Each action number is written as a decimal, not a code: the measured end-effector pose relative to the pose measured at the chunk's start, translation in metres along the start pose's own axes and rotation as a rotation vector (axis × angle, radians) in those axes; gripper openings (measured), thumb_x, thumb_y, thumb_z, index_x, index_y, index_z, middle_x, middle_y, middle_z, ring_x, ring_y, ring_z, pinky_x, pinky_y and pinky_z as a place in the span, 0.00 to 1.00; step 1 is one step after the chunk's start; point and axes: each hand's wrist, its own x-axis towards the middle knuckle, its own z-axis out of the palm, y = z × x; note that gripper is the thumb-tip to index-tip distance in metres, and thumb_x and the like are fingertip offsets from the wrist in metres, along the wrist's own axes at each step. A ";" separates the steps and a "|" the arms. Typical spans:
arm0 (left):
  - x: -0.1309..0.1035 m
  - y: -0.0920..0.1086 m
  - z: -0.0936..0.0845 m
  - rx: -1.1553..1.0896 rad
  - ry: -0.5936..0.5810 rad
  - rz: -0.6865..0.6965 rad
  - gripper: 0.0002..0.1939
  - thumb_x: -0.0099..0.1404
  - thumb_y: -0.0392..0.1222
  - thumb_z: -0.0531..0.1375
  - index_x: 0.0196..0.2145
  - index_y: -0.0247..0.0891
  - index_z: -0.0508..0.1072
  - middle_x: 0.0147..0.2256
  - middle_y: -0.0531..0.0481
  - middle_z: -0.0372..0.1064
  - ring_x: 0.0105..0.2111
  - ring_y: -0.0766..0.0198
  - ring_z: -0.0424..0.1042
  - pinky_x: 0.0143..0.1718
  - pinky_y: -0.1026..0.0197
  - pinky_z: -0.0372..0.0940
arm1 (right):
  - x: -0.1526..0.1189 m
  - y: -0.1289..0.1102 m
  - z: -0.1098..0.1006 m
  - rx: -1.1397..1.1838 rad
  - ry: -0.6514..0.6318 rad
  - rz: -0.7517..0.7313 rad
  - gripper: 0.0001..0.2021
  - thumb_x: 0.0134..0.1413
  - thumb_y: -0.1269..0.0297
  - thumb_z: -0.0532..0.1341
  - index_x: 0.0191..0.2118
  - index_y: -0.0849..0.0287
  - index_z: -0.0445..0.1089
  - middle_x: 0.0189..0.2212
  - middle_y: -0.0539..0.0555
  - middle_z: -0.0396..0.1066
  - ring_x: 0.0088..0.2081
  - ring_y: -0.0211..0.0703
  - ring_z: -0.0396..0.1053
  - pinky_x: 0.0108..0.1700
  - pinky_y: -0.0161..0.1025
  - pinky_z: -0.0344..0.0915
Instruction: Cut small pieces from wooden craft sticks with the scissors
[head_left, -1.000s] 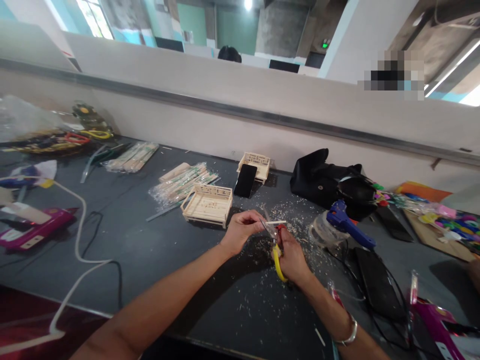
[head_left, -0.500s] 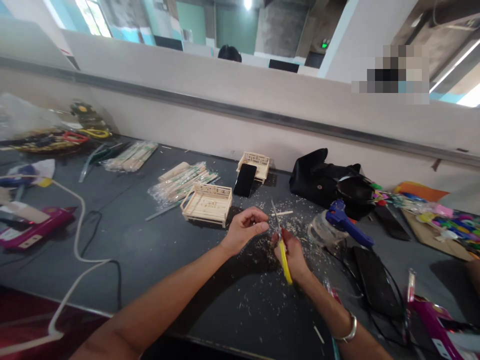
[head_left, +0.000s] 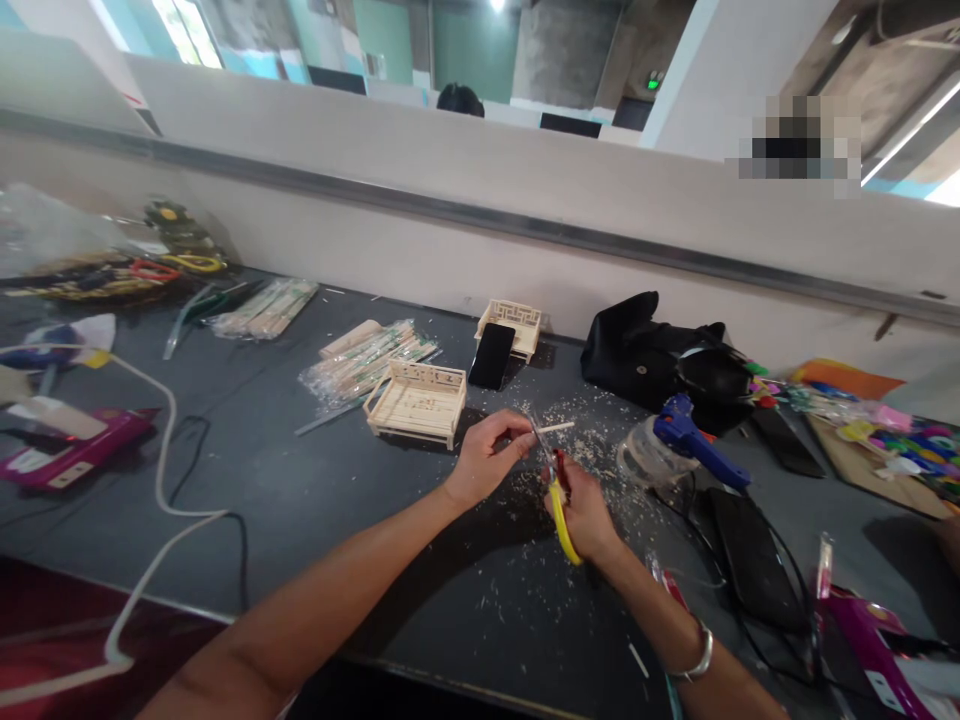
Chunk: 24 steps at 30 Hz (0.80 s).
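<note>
My left hand (head_left: pixel 489 458) has its thumb and fingers pinched at the near end of a thin wooden stick (head_left: pixel 559 427), which points to the right. My right hand (head_left: pixel 589 508) grips scissors with yellow handles (head_left: pixel 564 528). Their blades reach up to the stick beside my left fingertips; whether they touch it is too small to tell. Pale wood chips (head_left: pixel 517 560) lie scattered beneath both hands. Just left of my left hand stands a miniature wooden bench (head_left: pixel 417 405).
A phone (head_left: pixel 493 356) leans on a second small wooden bench (head_left: pixel 517 318). Packs of sticks (head_left: pixel 367 362) lie left. At right are a black bag (head_left: pixel 622 345), a blue glue gun (head_left: pixel 697 445) on a plastic jar and a dark phone (head_left: pixel 754 560). A white cable (head_left: pixel 161 470) crosses the left side.
The scissors blades have tilted left, closer to my left fingertips. The stick has shifted slightly left with my left hand's fingers beside it.
</note>
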 end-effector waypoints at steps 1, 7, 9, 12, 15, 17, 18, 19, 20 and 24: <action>0.000 0.001 -0.001 0.068 0.004 0.042 0.07 0.57 0.43 0.60 0.27 0.38 0.70 0.25 0.52 0.66 0.26 0.66 0.66 0.30 0.64 0.62 | 0.000 0.003 0.001 -0.018 0.007 0.001 0.15 0.35 0.68 0.54 0.36 0.57 0.65 0.25 0.51 0.71 0.26 0.42 0.67 0.28 0.35 0.62; -0.001 0.000 -0.005 0.297 -0.018 0.180 0.06 0.61 0.37 0.55 0.28 0.38 0.70 0.24 0.51 0.67 0.26 0.64 0.67 0.32 0.63 0.62 | -0.002 0.012 0.006 -0.200 0.007 0.032 0.20 0.38 0.71 0.54 0.43 0.58 0.65 0.29 0.53 0.72 0.28 0.44 0.70 0.31 0.36 0.62; -0.002 -0.002 -0.005 0.334 -0.024 0.231 0.06 0.62 0.36 0.54 0.29 0.38 0.69 0.24 0.51 0.67 0.27 0.64 0.68 0.31 0.63 0.62 | -0.003 0.011 0.006 -0.256 -0.010 0.037 0.20 0.38 0.72 0.54 0.43 0.58 0.65 0.29 0.53 0.72 0.29 0.44 0.69 0.32 0.36 0.62; -0.004 -0.005 -0.004 0.375 -0.029 0.340 0.07 0.64 0.34 0.51 0.30 0.38 0.68 0.23 0.52 0.65 0.26 0.66 0.67 0.29 0.64 0.62 | -0.003 0.005 0.003 -0.294 -0.046 0.047 0.21 0.38 0.74 0.54 0.44 0.58 0.64 0.32 0.54 0.73 0.31 0.43 0.70 0.34 0.35 0.61; -0.003 -0.005 -0.004 0.413 -0.022 0.431 0.07 0.64 0.32 0.51 0.30 0.37 0.67 0.23 0.52 0.65 0.26 0.67 0.66 0.28 0.65 0.62 | -0.003 0.000 0.001 -0.310 -0.087 0.070 0.22 0.39 0.75 0.54 0.45 0.60 0.63 0.34 0.56 0.73 0.34 0.45 0.71 0.36 0.35 0.62; -0.003 -0.004 -0.005 0.422 -0.021 0.460 0.07 0.64 0.32 0.51 0.31 0.37 0.67 0.24 0.52 0.65 0.26 0.67 0.66 0.27 0.66 0.62 | -0.002 -0.002 0.000 -0.322 -0.106 0.091 0.21 0.39 0.74 0.55 0.45 0.60 0.63 0.34 0.56 0.73 0.35 0.46 0.71 0.36 0.36 0.62; -0.002 -0.004 -0.005 0.423 -0.023 0.467 0.07 0.64 0.32 0.51 0.31 0.37 0.67 0.24 0.52 0.65 0.26 0.67 0.66 0.27 0.66 0.62 | -0.002 -0.003 0.000 -0.326 -0.109 0.100 0.21 0.40 0.73 0.55 0.45 0.60 0.64 0.34 0.57 0.73 0.35 0.46 0.71 0.36 0.36 0.62; -0.002 -0.004 -0.006 0.421 -0.026 0.473 0.07 0.64 0.32 0.51 0.31 0.37 0.67 0.23 0.52 0.64 0.26 0.67 0.66 0.27 0.66 0.62 | -0.002 -0.003 0.000 -0.329 -0.109 0.106 0.21 0.40 0.73 0.55 0.45 0.61 0.63 0.34 0.57 0.73 0.35 0.47 0.71 0.37 0.37 0.62; -0.002 -0.004 -0.006 0.419 -0.026 0.478 0.07 0.64 0.32 0.51 0.31 0.37 0.67 0.24 0.52 0.65 0.26 0.67 0.67 0.27 0.66 0.62 | -0.002 -0.002 0.000 -0.328 -0.108 0.108 0.21 0.40 0.73 0.55 0.45 0.61 0.63 0.34 0.57 0.73 0.36 0.47 0.71 0.37 0.37 0.62; -0.002 -0.003 -0.007 0.421 -0.024 0.501 0.06 0.64 0.32 0.52 0.32 0.37 0.67 0.25 0.51 0.66 0.27 0.67 0.68 0.28 0.66 0.62 | -0.003 -0.001 0.000 -0.299 -0.112 0.087 0.21 0.39 0.74 0.54 0.45 0.60 0.63 0.34 0.57 0.73 0.35 0.46 0.71 0.37 0.37 0.62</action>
